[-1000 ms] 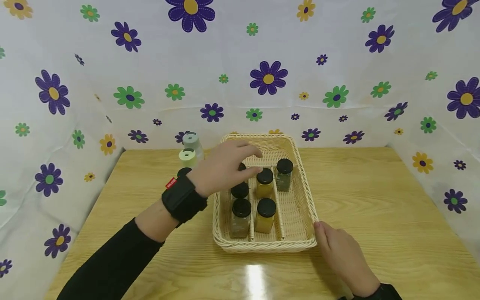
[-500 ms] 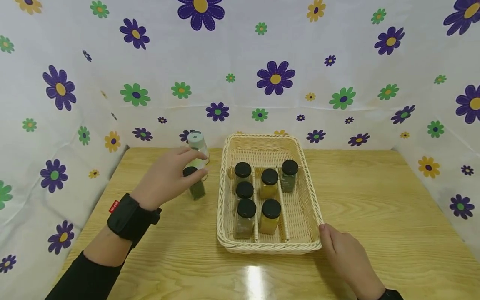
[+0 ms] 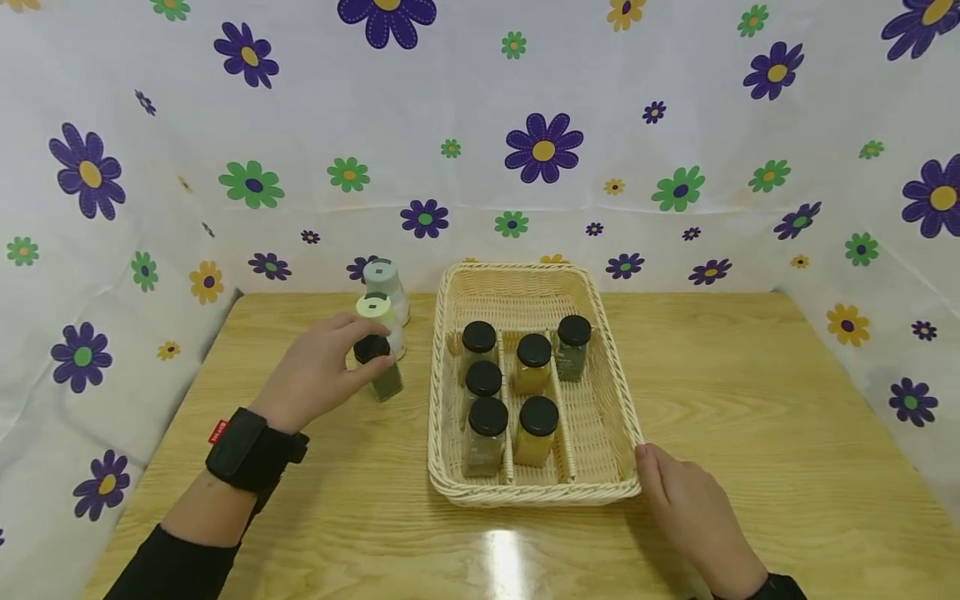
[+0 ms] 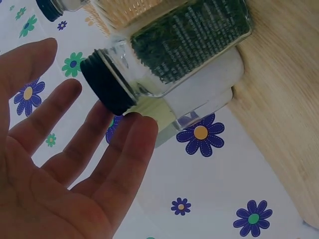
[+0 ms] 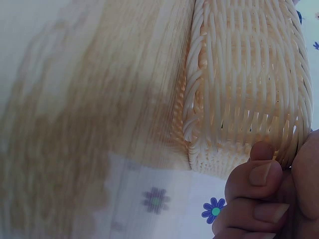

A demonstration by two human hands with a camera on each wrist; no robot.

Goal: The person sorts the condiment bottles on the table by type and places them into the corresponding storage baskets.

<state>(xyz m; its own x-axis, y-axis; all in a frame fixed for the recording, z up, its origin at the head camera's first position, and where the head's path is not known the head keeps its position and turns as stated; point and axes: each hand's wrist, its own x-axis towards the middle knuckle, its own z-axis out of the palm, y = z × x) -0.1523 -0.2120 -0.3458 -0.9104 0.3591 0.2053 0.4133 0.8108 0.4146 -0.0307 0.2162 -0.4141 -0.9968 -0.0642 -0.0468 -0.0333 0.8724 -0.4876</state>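
A square glass jar of dark green herb (image 3: 387, 384) with a black lid stands on the table, left of the wicker basket (image 3: 536, 493). Around its lid are the fingers and thumb of my left hand (image 3: 309, 375). In the left wrist view, the fingertips reach the lid of the herb jar (image 4: 192, 42), while the thumb is spread away from it. My right hand (image 3: 693, 510) pinches the basket's near right corner. In the right wrist view, its curled fingers hold the rim of the basket (image 5: 244, 79).
Behind the herb jar stand a yellow-green-topped shaker (image 3: 377, 310) and a pale blue-topped shaker (image 3: 384, 282). Dividers split the basket's front into three columns: three black-lidded jars at left, two yellow jars (image 3: 536, 437) in the middle, one green jar (image 3: 572, 354) at right. A flowered cloth (image 3: 480, 100) hangs behind.
My left hand has moved left from above the basket to the herb jar, its fingers now around the lid. The right hand stays at the basket's corner.
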